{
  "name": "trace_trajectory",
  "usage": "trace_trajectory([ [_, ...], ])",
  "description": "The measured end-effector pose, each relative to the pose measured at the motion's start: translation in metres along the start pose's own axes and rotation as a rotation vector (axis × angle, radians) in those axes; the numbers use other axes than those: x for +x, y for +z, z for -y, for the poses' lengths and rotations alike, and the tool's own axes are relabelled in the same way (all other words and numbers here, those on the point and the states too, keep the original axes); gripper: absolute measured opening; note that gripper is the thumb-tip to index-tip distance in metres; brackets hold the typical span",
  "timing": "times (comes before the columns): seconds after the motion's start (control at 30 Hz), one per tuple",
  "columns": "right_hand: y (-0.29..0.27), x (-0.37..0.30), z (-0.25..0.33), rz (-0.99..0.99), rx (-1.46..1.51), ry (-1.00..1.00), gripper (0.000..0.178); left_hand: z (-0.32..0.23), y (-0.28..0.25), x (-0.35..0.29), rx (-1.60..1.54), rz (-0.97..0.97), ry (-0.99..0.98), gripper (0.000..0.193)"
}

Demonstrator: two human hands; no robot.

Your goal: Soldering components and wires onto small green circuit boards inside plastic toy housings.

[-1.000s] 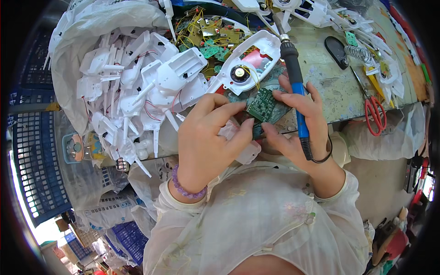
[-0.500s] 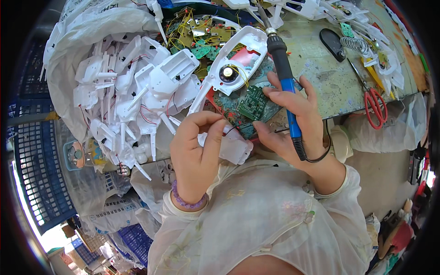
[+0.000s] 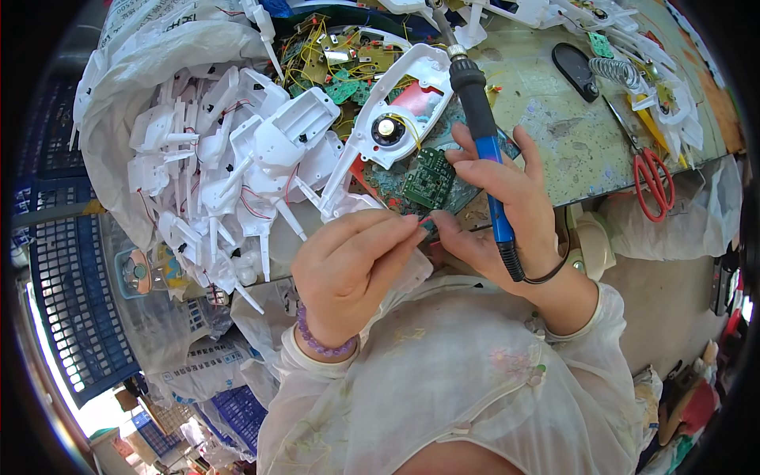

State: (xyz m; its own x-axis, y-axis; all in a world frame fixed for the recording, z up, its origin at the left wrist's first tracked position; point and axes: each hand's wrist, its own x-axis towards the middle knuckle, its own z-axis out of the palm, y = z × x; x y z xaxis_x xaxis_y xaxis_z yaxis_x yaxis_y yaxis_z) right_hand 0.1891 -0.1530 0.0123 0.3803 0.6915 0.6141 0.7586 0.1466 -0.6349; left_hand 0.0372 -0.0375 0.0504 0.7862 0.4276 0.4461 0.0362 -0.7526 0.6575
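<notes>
My right hand (image 3: pixel 518 206) holds a soldering iron (image 3: pixel 492 146) with a blue and black handle, its tip pointing away from me. The thumb and fingers of that hand also reach toward a green circuit board (image 3: pixel 429 179). My left hand (image 3: pixel 352 257) is closed in a pinch on what looks like a thin wire (image 3: pixel 426 221), close to my right thumb; most of the wire is hidden. Beyond the board lies a white plastic housing (image 3: pixel 421 65) with a round speaker (image 3: pixel 388 130) and yellow wires. A white plastic part beneath my left hand is mostly covered.
Many white housings (image 3: pixel 277 131) with red wires spill from a white sack (image 3: pixel 178 47) at left. A heap of boards and yellow wires (image 3: pixel 317 55) lies behind. Right on the bench (image 3: pixel 546 119) are red-handled scissors (image 3: pixel 651 182), a black oval part (image 3: pixel 574 75) and a coiled spring stand (image 3: pixel 613 71).
My left hand has moved right and away from me, bringing its pinched fingertips near my right thumb. The soldering iron and white housing have shifted slightly left.
</notes>
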Motion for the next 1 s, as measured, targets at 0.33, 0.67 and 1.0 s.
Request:
trace_trajectory([
  [0.33,-0.002,0.0,-0.003,0.023,0.028,0.019,0.056,0.011,-0.012,0.031,0.283,0.199,0.319,0.031],
  [0.67,-0.008,0.002,-0.007,0.065,0.066,-0.008,0.057,0.01,-0.019,0.047,0.447,0.395,0.497,0.028],
  [1.0,-0.007,0.002,-0.011,0.081,0.034,0.014,0.049,0.012,-0.017,0.045,0.423,0.43,0.524,0.022],
])
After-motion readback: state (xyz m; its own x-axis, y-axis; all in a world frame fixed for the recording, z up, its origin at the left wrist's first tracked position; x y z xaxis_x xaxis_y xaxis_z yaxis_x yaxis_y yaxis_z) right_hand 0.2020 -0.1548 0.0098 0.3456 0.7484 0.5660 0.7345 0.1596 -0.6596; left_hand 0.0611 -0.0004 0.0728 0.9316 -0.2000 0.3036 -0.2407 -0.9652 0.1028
